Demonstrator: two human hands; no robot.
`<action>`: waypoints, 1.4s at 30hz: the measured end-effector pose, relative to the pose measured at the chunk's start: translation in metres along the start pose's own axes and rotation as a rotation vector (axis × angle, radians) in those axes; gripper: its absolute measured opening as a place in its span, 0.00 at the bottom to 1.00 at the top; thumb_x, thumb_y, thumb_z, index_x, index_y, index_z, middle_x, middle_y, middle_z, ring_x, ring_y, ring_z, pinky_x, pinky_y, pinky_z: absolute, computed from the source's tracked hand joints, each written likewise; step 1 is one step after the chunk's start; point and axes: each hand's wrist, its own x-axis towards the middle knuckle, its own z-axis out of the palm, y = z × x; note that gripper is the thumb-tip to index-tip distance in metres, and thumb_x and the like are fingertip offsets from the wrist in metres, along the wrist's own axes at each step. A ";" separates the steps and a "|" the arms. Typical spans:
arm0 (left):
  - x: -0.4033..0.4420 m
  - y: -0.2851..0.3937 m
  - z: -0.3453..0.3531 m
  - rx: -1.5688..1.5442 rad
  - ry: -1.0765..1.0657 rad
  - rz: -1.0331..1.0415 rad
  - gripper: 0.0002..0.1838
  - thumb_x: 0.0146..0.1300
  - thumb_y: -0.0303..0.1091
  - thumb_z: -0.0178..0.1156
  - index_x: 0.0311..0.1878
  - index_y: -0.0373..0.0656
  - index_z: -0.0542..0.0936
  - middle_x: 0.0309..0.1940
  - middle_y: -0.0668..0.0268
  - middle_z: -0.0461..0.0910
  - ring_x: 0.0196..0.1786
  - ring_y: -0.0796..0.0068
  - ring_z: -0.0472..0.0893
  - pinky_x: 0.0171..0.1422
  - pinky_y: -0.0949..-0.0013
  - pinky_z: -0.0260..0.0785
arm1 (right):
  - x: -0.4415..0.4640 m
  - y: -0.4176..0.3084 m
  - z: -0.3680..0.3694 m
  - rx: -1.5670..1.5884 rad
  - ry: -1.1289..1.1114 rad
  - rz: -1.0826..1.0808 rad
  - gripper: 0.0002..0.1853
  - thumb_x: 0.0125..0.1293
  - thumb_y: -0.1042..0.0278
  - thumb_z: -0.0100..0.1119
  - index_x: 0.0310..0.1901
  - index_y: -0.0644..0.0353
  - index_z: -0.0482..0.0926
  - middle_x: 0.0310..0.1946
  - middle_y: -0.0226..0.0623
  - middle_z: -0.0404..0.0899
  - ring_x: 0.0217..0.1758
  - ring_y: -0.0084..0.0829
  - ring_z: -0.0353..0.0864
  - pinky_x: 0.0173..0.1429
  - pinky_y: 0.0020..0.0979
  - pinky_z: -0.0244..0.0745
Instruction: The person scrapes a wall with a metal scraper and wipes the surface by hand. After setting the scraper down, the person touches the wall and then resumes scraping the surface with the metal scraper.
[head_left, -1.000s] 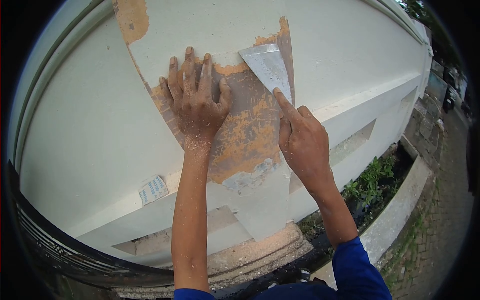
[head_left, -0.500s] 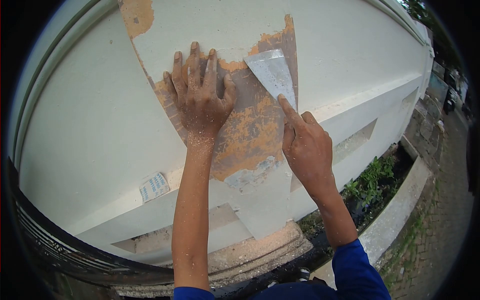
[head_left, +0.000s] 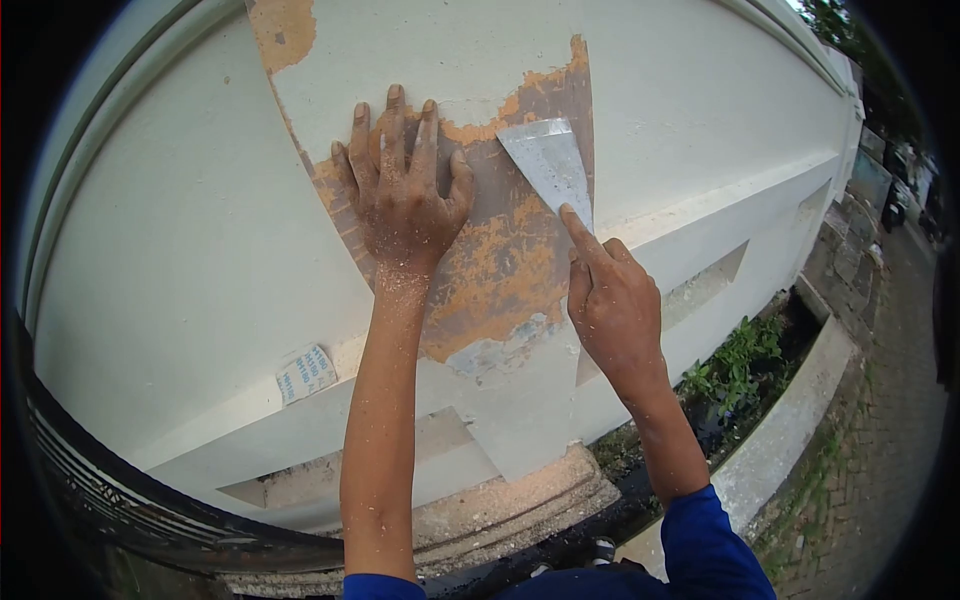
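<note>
My left hand (head_left: 408, 205) lies flat with fingers spread on a bare brown and orange patch (head_left: 495, 270) of the pale wall (head_left: 200, 230). Its fingertips reach the upper edge of the patch, where the paint is ragged. To its right, my right hand (head_left: 615, 300) grips a scraper (head_left: 550, 165), its index finger stretched along the blade. The handle is hidden in the palm. The wide metal blade lies over the upper right of the patch, its edge a little below the flaking paint line. Pale dust flecks cover both hands and forearms.
A piece of sandpaper (head_left: 306, 374) with its printed back outward rests on the wall's ledge at lower left. Below right, green plants (head_left: 740, 365) grow in a ditch beside a concrete kerb (head_left: 790, 440). A paved path (head_left: 900, 400) runs along the far right.
My right hand has drawn the scraper slightly down, so its blade edge sits lower on the patch. My left hand keeps its place on the wall.
</note>
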 end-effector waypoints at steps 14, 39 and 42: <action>-0.002 0.002 -0.001 -0.025 -0.006 -0.005 0.24 0.57 0.45 0.57 0.58 0.55 0.81 0.71 0.69 0.66 0.77 0.60 0.55 0.81 0.48 0.36 | 0.002 -0.005 -0.008 -0.022 0.030 -0.038 0.25 0.66 0.71 0.57 0.66 0.54 0.72 0.25 0.41 0.74 0.18 0.30 0.75 0.21 0.32 0.71; 0.000 0.002 0.000 -0.041 0.009 0.003 0.25 0.57 0.45 0.58 0.59 0.55 0.80 0.70 0.69 0.67 0.76 0.60 0.56 0.80 0.47 0.37 | 0.012 -0.012 -0.005 -0.010 0.142 -0.105 0.26 0.65 0.73 0.57 0.66 0.54 0.72 0.23 0.39 0.73 0.17 0.29 0.73 0.20 0.33 0.71; -0.001 0.002 -0.002 -0.029 0.005 0.003 0.25 0.56 0.45 0.58 0.59 0.55 0.81 0.70 0.70 0.67 0.76 0.60 0.57 0.80 0.48 0.38 | -0.006 -0.006 0.002 0.008 0.052 -0.051 0.25 0.65 0.73 0.56 0.65 0.54 0.73 0.24 0.39 0.73 0.18 0.30 0.74 0.21 0.33 0.72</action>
